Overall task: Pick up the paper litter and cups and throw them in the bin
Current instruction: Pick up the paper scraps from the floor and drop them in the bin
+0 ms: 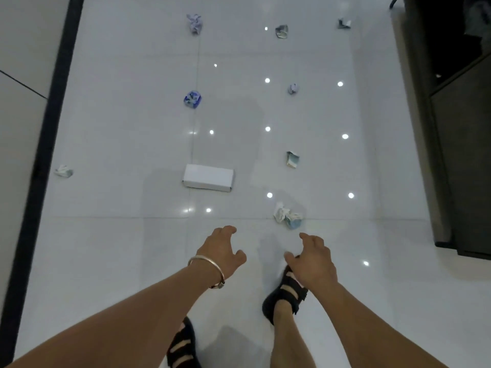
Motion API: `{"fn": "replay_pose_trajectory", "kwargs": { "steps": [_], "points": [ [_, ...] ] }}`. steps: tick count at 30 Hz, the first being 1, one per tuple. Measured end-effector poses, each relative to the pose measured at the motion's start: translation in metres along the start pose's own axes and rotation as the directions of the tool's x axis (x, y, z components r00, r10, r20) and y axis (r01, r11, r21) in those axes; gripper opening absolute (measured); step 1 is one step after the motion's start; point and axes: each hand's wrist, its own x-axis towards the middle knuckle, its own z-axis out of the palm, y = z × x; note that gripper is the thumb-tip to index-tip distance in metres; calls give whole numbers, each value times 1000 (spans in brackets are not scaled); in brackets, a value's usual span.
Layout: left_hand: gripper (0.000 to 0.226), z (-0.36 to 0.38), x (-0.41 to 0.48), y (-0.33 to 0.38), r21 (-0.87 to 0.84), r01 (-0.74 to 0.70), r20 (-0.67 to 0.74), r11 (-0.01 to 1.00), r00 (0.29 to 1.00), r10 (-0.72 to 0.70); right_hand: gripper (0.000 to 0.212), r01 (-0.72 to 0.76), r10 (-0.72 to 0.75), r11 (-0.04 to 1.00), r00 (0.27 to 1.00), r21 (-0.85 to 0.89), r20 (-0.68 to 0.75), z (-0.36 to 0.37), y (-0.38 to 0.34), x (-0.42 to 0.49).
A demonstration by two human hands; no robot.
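Several crumpled paper pieces lie scattered on the glossy white tile floor. The nearest wad [287, 215] sits just beyond my right hand [313, 258], which hangs with loosely curled fingers and holds nothing. My left hand [222, 249], with a metal bangle on the wrist, is also empty with relaxed fingers. A white box [208, 177] lies ahead of my left hand. Farther out are a folded piece [292, 159], a blue patterned ball [192, 99], a small wad [293, 88] and a piece at the left [63, 171]. No bin is in view.
A dark cabinet [457, 155] runs along the right side. A black strip [45, 144] borders the floor on the left. More crumpled papers [195, 23] [282, 31] [344, 23] lie at the far end. My sandalled feet [285, 293] stand below my hands.
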Motion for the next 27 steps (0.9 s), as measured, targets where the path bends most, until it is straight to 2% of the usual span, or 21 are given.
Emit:
{"fn": "replay_pose_trajectory", "kwargs": {
  "steps": [6,10,14,17,20,22,27],
  "points": [
    [63,57,89,39,28,-32,37,999,999,31,74,32,-29,996,999,-80,39,-5,49,106],
    [64,99,149,24,73,-52,66,996,997,47,74,67,-56,990,994,-127,91,27,75,179],
    [63,137,208,0,100,-18,81,995,997,10,71,61,-52,991,995,-120,80,77,91,246],
    [64,161,243,-17,85,2,91,996,996,-10,65,112,-102,987,991,-118,83,113,102,281],
    [66,176,259,-28,90,-6,137,996,991,-7,41,127,-126,986,992,-111,12,133,114,296],
    [67,178,257,-29,71,1,146,997,989,-11,24,117,-115,989,993,-95,22,134,117,289],
    [70,150,225,-5,-4,-41,209,999,977,41,13,273,-277,958,960,88,48,100,93,228]
  ]
}}
